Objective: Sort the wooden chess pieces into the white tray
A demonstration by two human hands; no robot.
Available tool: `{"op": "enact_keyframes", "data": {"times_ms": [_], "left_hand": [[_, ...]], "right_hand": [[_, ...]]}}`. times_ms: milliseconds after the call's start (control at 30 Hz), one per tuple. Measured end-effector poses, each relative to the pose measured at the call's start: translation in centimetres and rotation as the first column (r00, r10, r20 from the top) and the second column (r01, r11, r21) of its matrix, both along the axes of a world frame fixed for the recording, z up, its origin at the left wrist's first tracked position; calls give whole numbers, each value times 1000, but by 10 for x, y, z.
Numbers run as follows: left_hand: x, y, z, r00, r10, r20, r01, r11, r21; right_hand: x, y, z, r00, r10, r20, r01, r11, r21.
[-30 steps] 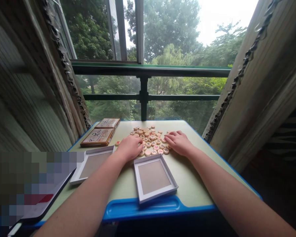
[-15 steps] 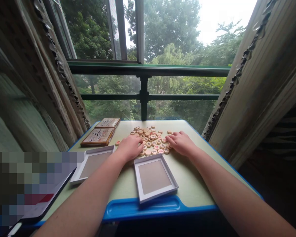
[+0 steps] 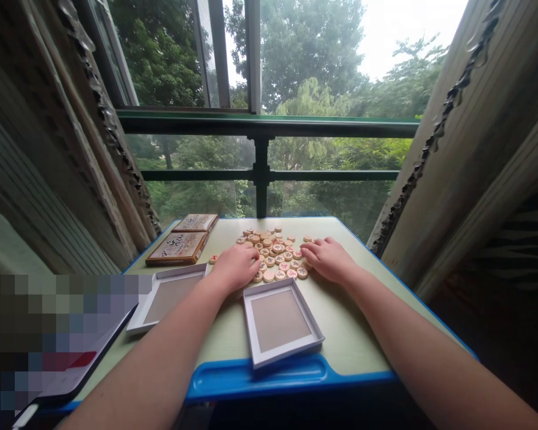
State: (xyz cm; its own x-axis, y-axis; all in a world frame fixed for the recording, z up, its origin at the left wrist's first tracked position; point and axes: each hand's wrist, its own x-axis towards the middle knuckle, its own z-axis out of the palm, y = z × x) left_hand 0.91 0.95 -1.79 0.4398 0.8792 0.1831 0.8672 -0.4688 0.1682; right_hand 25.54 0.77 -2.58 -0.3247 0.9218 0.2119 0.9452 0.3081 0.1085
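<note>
Round wooden Chinese chess pieces lie in a loose heap in the middle of the table, marked with red and black characters; some rest on top of others. My left hand is at the heap's left edge, palm down, its bent fingers touching the nearest pieces. On the opposite side my right hand lies palm down, fingers reaching to the pieces at the right edge. Neither hand has a piece visibly gripped, and the fingertips are partly hidden. A shallow open box half sits just in front of the heap.
Another open box half lies under my left forearm. Two printed boxes stand at the far left of the pale green, blue-edged table. At the near left is a partly blurred-out device. Curtains and a railed window surround the table.
The right hand's fingers have shifted very slightly at the edge of the heap. My left hand and the pieces look nearly the same.
</note>
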Motion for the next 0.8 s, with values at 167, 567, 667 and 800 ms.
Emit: {"op": "enact_keyframes", "data": {"times_ms": [167, 567, 667, 800], "left_hand": [[0, 0, 0, 1000, -4, 6, 3, 1000, 4], [0, 1, -1, 1000, -5, -20, 6, 1000, 25], [0, 1, -1, 1000, -6, -17, 6, 1000, 21], [-1, 3, -3, 1000, -17, -15, 18, 999, 35]], "right_hand": [[-1, 3, -1, 985, -161, -69, 161, 987, -1], [11, 13, -4, 934, -266, -239, 294, 951, 91], [6, 10, -2, 951, -197, -239, 226, 969, 100], [-4, 1, 2, 988, -79, -131, 79, 997, 0]]}}
